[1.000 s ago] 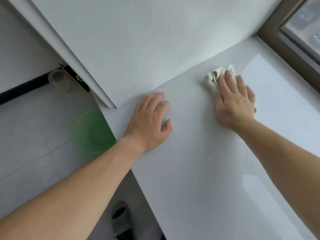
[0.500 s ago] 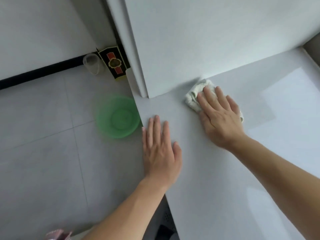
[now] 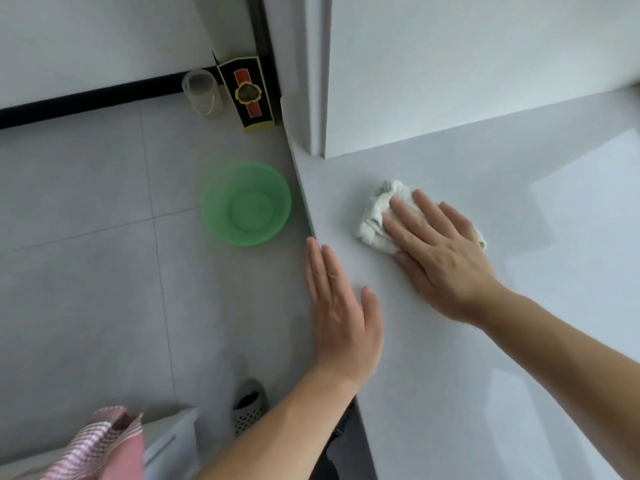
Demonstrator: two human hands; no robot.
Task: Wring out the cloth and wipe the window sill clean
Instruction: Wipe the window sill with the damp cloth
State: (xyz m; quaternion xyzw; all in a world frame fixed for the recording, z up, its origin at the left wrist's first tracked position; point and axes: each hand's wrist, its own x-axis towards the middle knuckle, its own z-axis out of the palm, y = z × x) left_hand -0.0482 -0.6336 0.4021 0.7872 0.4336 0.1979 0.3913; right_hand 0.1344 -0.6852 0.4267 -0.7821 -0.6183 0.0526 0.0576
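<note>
Cloth point(image 3: 375, 216) has slid away from the wall point(image 3: 450, 64) corner, out onto the open sill point(image 3: 450, 375), right hand point(image 3: 440, 251) pressing it flat with straight fingers. Left hand point(image 3: 341, 306) lies flat at the sill edge, fingers relaxed. Green basin point(image 3: 209, 209) sits on the floor point(image 3: 86, 271) below.

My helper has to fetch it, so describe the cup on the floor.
Start at the tiled floor left of the window sill. Against the wall's black strip stands the cup, beside a black box; unlike the green bowl, it is clear and tall.
</note>
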